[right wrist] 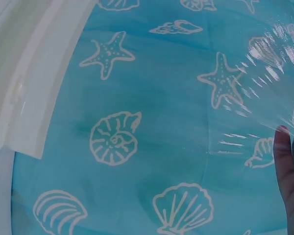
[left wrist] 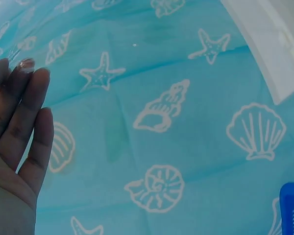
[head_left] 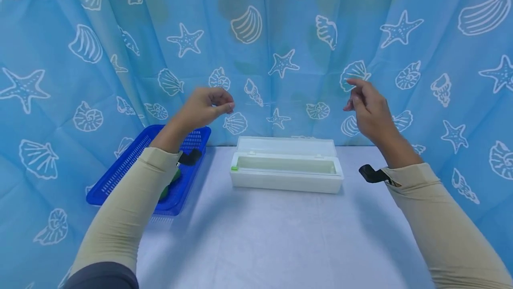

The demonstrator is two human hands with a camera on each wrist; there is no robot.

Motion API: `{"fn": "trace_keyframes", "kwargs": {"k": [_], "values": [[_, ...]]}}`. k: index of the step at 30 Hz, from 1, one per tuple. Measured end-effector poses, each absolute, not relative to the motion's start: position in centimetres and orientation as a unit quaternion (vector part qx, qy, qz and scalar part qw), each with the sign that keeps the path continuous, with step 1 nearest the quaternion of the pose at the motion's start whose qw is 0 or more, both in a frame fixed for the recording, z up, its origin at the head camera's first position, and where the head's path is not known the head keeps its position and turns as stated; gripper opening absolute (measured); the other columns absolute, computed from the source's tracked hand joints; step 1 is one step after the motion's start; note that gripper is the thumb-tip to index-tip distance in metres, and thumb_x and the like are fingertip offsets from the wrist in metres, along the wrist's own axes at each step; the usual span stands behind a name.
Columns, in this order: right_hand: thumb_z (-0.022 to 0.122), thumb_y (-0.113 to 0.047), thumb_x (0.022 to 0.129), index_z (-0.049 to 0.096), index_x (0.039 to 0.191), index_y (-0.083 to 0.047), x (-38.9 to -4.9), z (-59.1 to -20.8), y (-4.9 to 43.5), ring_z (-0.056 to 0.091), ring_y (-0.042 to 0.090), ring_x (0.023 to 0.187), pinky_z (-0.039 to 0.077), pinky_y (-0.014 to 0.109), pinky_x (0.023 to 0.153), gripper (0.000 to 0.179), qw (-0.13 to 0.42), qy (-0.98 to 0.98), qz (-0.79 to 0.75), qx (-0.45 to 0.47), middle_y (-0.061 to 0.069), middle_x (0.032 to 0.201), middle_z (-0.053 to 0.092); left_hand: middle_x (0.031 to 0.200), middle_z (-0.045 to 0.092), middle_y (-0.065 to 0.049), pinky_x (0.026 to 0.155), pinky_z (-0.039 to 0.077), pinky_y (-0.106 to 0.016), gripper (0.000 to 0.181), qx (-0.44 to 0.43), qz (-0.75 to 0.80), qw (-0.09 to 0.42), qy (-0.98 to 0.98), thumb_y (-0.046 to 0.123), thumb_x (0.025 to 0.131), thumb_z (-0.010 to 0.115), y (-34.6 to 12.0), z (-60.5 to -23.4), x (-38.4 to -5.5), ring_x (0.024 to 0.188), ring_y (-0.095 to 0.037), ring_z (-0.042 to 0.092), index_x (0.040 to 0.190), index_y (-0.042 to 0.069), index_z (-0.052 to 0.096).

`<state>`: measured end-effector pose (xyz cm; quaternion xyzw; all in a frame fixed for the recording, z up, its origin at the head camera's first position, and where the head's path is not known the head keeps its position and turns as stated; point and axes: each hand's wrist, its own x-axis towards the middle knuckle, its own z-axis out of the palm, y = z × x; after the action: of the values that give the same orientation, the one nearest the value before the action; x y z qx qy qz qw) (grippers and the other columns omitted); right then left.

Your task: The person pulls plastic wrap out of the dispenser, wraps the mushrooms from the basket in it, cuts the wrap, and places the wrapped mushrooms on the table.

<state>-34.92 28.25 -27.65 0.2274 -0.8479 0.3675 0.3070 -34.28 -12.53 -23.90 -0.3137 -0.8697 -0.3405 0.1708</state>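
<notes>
Clear plastic wrap (right wrist: 255, 83) shows as bright streaks spreading from the fingers of my right hand (head_left: 370, 108). Its thumb and fingers pinch one side of the wrap. My left hand (head_left: 206, 106) pinches the wrap's other side, where a glint crosses the fingertips in the left wrist view. Both hands are raised and set apart before the curtain; the wrap between them is nearly invisible in the head view. Below stands a long white wrap dispenser box (head_left: 286, 183), its lid (head_left: 286, 145) tipped back and a green slider (head_left: 234, 168) at its left end.
A blue plastic basket (head_left: 96, 197) stands left on the white-covered table (head_left: 280, 235), partly behind my left forearm. Something green (head_left: 176, 175) lies in it, mostly hidden. A blue seashell-print curtain (head_left: 224, 13) hangs behind the table.
</notes>
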Motion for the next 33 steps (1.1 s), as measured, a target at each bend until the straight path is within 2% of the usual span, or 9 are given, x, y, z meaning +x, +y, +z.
{"fn": "trace_keyframes", "kwargs": {"k": [3,10,13,15,17,20,23,27,33], "values": [[0.032,-0.020,0.107,0.040,0.146,-0.013,-34.3,-27.8,28.9,0.058,0.017,0.089,0.049,0.033,0.089,0.040,0.274,-0.861,0.366,0.223,0.008,0.095,0.053,0.080,0.070,0.000,0.069,0.052,-0.035,0.006,-0.339,-0.339,0.174,-0.860,0.012,0.094,0.066,-12.4,-24.5,-33.6,0.075,-0.011,0.065,0.092,0.009,0.070],[0.037,-0.014,0.105,0.044,0.143,-0.010,-32.6,-28.9,30.6,0.055,0.003,0.084,0.040,0.013,0.076,0.038,0.280,-0.858,0.365,0.230,0.008,0.095,0.054,0.082,0.071,0.003,0.070,0.053,-0.033,0.004,-0.413,-0.347,0.151,-0.828,0.008,0.093,0.066,-11.7,-26.5,-30.8,0.076,-0.013,0.068,0.094,0.007,0.070],[0.039,-0.009,0.104,0.047,0.140,-0.008,-31.4,-29.6,31.0,0.054,0.001,0.081,0.040,0.008,0.075,0.037,0.297,-0.851,0.362,0.239,0.007,0.091,0.055,0.081,0.071,0.003,0.057,0.049,-0.028,0.006,-0.429,-0.373,0.122,-0.814,0.003,0.094,0.064,-11.3,-27.4,-29.3,0.073,-0.012,0.067,0.095,0.006,0.069],[0.040,-0.007,0.103,0.049,0.137,-0.006,-30.6,-30.1,31.3,0.055,0.000,0.079,0.040,0.006,0.077,0.035,0.312,-0.845,0.358,0.245,0.005,0.088,0.054,0.080,0.071,0.003,0.055,0.048,-0.028,0.007,-0.444,-0.385,0.102,-0.802,0.001,0.094,0.062,-11.0,-28.2,-28.4,0.072,-0.011,0.067,0.096,0.006,0.067],[0.041,-0.006,0.103,0.050,0.136,-0.005,-29.9,-30.7,31.5,0.054,0.000,0.077,0.040,0.005,0.077,0.034,0.322,-0.841,0.356,0.248,0.003,0.087,0.054,0.080,0.070,0.003,0.056,0.049,-0.029,0.008,-0.456,-0.387,0.079,-0.798,0.002,0.096,0.060,-10.5,-29.0,-27.3,0.074,-0.010,0.066,0.097,0.007,0.066],[0.042,0.000,0.101,0.051,0.134,-0.002,-28.8,-31.9,31.9,0.054,0.002,0.075,0.042,0.006,0.075,0.034,0.322,-0.835,0.358,0.266,0.000,0.084,0.053,0.082,0.069,0.005,0.071,0.055,-0.031,0.007,-0.463,-0.388,0.044,-0.796,0.006,0.097,0.059,-10.1,-30.8,-25.4,0.079,-0.008,0.066,0.099,0.009,0.065],[0.045,0.009,0.097,0.053,0.132,-0.001,-27.3,-33.5,32.4,0.054,0.005,0.072,0.044,0.009,0.069,0.037,0.307,-0.832,0.362,0.288,-0.001,0.083,0.054,0.085,0.068,0.007,0.075,0.055,-0.030,0.007,-0.450,-0.391,-0.005,-0.803,0.013,0.099,0.058,-9.9,-32.8,-23.5,0.083,-0.007,0.064,0.101,0.014,0.065],[0.051,0.015,0.092,0.056,0.127,-0.003,-24.7,-36.2,32.6,0.054,0.007,0.066,0.047,0.017,0.059,0.040,0.239,-0.846,0.369,0.302,-0.005,0.082,0.055,0.086,0.066,0.013,0.073,0.054,-0.027,0.008,-0.424,-0.377,-0.075,-0.820,0.022,0.100,0.057,-10.1,-35.2,-21.5,0.082,-0.004,0.061,0.101,0.021,0.064],[0.054,0.005,0.095,0.061,0.119,-0.008,-21.8,-40.6,31.7,0.058,0.009,0.067,0.052,0.026,0.059,0.028,0.035,-0.862,0.389,0.323,-0.010,0.083,0.057,0.085,0.064,0.018,0.070,0.052,-0.021,0.008,-0.409,-0.310,-0.123,-0.849,0.019,0.098,0.060,-11.6,-37.6,-20.2,0.074,0.000,0.057,0.097,0.025,0.066]]}}
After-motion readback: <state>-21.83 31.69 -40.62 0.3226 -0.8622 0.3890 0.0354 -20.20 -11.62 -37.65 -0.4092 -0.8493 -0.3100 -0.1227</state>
